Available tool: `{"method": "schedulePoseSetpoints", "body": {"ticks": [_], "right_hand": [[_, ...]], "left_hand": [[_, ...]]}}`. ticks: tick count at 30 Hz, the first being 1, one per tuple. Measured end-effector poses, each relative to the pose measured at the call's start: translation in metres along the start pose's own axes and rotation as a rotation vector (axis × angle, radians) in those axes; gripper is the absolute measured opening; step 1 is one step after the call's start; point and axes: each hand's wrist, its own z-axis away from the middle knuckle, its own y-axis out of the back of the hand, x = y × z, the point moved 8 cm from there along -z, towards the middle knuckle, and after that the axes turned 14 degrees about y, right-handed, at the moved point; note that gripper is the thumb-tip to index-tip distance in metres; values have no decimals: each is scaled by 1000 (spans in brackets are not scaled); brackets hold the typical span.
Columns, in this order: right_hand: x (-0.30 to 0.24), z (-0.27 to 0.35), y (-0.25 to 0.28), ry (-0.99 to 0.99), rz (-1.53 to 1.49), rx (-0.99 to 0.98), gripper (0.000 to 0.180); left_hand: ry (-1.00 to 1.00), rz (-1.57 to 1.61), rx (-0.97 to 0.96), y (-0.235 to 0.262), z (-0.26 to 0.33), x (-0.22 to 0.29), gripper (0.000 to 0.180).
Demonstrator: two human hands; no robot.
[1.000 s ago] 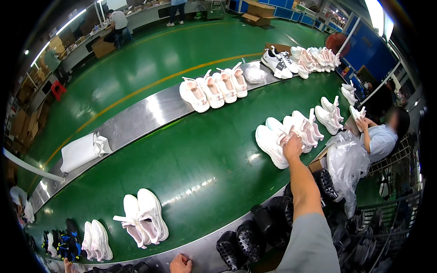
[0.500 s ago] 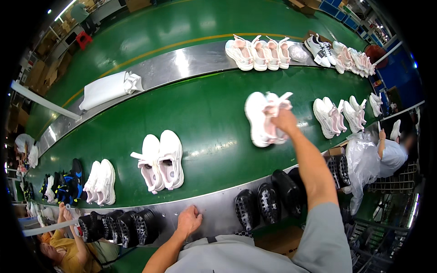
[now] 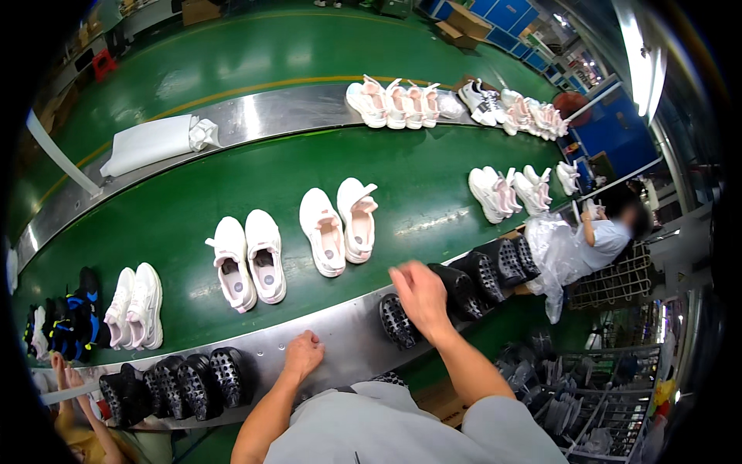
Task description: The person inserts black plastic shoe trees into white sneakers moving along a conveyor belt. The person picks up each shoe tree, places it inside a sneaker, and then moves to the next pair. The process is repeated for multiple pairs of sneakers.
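Observation:
My left hand (image 3: 304,354) rests on the metal ledge (image 3: 340,336) with its fingers curled in and nothing visible in them. Over the row of black studded shoe-shaped pieces is my right hand (image 3: 421,292); its fingers bend down out of sight, so its grip is unclear. One black studded piece (image 3: 398,323) stands just left of that hand, and another dark piece (image 3: 461,292) is close on its right. Beyond my hands, a pair of white shoes with pink linings (image 3: 328,236) lies on the green belt (image 3: 425,182). Another white pair (image 3: 264,259) lies to its left.
More black studded pieces (image 3: 202,387) line the ledge at left. Further white shoes (image 3: 488,193) sit on the belt at right, and others (image 3: 372,104) on the far ledge beside a white sheet (image 3: 151,145). Co-workers sit at right (image 3: 607,241) and lower left (image 3: 81,433).
My right hand has released the pair of white shoes onto the belt and drawn back to the black pieces on the near ledge. My left hand stays on the ledge. The view has shifted right.

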Motion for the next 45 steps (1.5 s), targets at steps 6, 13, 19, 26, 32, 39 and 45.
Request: {"method": "schedulePoseSetpoints", "body": {"ticks": [6,13,19,26,32,39,45], "right_hand": [[-9,142,25,13,326,2,51],[12,168,-7,-46,417,-17,48],[-3,165,14,105,410,97,32],[-30,143,29,-194,-215,141,28],[-39,98,3,-142,-297,5,34],[-19,31,-32,-134,-272,-400,52],[51,-11,-62,-285,-444,-223,47]], "left_hand": [[-107,-11,5,-5,-1,0,20],[-133,-4,39,0,-5,-7,18],[-55,119,-18,10,12,18,25],[-182,1099,-610,5,60,140,72],[-204,1320,-594,20,40,173,68],[-126,1287,-450,37,2,174,65],[-131,599,34,73,-74,197,75]]}}
